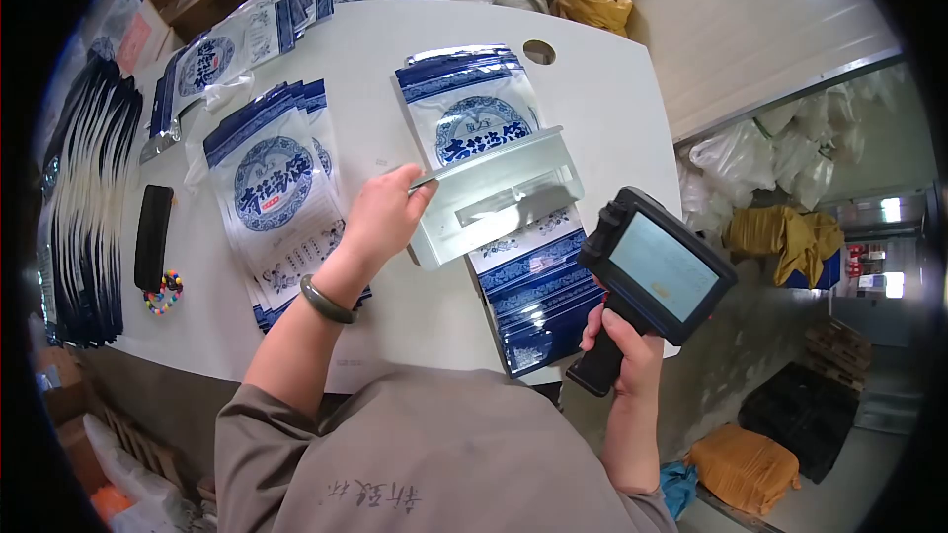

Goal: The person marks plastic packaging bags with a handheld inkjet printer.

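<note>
My left hand [387, 212] grips the left edge of a silvery metal guide plate [444, 212] with raised sides and a rectangular slot. The plate lies across a stack of blue-and-white printed plastic bags [474, 99], covering its middle. In my right hand [624, 341] is a black handheld inkjet printer [660, 262], held by its pistol grip with its lit screen facing up. It is just right of the plate and the stack's lower end [538, 326]. Another fanned pile of the same bags [272, 188] lies beside my left forearm.
On the white table [395, 336] are more bags [222, 54] at the back left and a long row of bags [89, 197] along the left edge. A black case [153, 237] with a beaded bracelet [163, 293] lies nearby. Wrapped bundles [746, 469] stand on the floor at right.
</note>
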The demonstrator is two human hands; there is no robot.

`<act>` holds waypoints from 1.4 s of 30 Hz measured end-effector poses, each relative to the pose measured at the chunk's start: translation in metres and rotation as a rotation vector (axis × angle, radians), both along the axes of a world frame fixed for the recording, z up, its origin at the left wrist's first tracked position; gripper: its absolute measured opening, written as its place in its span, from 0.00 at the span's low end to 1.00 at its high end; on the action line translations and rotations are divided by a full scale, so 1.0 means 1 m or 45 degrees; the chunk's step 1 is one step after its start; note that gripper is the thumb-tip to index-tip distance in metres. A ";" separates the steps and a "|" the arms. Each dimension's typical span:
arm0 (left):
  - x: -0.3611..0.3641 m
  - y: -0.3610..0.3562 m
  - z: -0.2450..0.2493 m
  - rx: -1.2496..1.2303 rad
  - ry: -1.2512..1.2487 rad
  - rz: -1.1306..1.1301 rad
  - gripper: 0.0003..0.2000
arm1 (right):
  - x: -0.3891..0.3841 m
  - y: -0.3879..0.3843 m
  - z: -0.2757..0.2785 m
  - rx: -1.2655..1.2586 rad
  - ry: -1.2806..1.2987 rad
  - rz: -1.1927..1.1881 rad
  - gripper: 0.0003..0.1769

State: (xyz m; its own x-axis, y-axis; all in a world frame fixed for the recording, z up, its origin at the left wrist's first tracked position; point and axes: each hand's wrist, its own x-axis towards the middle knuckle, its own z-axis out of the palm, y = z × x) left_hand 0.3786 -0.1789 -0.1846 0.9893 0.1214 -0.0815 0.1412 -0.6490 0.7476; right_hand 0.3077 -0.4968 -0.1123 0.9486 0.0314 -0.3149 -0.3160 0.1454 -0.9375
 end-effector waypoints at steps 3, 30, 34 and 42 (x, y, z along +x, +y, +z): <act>0.001 0.001 -0.004 0.016 -0.071 -0.012 0.12 | 0.002 0.004 0.003 -0.146 0.006 0.091 0.13; 0.004 0.003 0.003 0.206 0.028 -0.063 0.11 | 0.060 0.086 0.012 -0.790 0.190 0.736 0.14; 0.004 0.004 0.003 0.183 0.053 -0.067 0.11 | 0.068 0.094 0.005 -0.964 0.153 0.795 0.17; 0.004 0.002 -0.009 0.183 -0.087 -0.022 0.12 | 0.095 0.066 0.012 -0.925 0.207 0.610 0.12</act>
